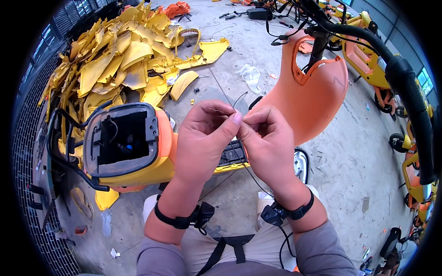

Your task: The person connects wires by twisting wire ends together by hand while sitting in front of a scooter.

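Wire, thin, dark: my left grip and right grip are pinching it, its end pointing toward one o'clock; pinching close together is probably steadying it best.

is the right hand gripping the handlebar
No, the right hand pinches a thin wire together with the left hand, apart from the handlebar.

The person's beige cloth trousers bear black webbing straps; mauve-grey sleeves flank them, black wristbands above.
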Demonstrator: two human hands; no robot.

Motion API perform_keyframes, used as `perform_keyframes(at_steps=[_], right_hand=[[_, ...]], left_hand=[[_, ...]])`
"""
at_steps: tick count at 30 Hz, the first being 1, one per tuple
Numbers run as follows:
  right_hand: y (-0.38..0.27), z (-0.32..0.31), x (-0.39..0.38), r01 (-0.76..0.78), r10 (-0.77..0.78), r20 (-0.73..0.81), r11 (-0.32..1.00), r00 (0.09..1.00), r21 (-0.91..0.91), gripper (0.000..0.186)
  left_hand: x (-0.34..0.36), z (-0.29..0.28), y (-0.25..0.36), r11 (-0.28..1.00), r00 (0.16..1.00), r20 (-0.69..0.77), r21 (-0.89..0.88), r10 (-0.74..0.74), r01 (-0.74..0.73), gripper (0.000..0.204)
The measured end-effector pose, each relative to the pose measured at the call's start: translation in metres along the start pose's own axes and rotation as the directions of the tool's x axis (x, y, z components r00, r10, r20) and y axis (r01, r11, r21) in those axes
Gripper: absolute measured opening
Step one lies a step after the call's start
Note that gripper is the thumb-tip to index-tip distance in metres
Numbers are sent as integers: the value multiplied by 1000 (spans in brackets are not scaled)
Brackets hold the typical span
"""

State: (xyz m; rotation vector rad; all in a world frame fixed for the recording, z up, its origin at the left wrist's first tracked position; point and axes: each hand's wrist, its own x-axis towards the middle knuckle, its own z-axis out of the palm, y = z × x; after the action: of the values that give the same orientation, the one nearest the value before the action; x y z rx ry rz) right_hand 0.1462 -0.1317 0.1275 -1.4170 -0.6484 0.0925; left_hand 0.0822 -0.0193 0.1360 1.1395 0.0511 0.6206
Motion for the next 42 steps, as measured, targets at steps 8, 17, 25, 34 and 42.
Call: perform_keyframes(at_steps=[8,17,25,34,42], right_hand=[[-14,-6,4,-269,207,276,940,939,211,14],[-11,-4,-3,-333,250,368,925,896,182,19],[-13,0,-5,-270,224,239,946,945,178,15],[-7,5,-7,-95,90,60,990,994,101,11],[-8,9,-4,258,-281,-88,944,956,-206,7]], left_hand=[[5,-14,22,994,993,-81,72,89,-83,15],[8,-29,30,994,988,-115,59,101,-94,16],[5,-24,29,990,986,-117,91,120,-110,16],[0,-7,17,966,947,-205,130,248,-224,14],[-2,6,3,932,903,-244,14,354,-361,11]])
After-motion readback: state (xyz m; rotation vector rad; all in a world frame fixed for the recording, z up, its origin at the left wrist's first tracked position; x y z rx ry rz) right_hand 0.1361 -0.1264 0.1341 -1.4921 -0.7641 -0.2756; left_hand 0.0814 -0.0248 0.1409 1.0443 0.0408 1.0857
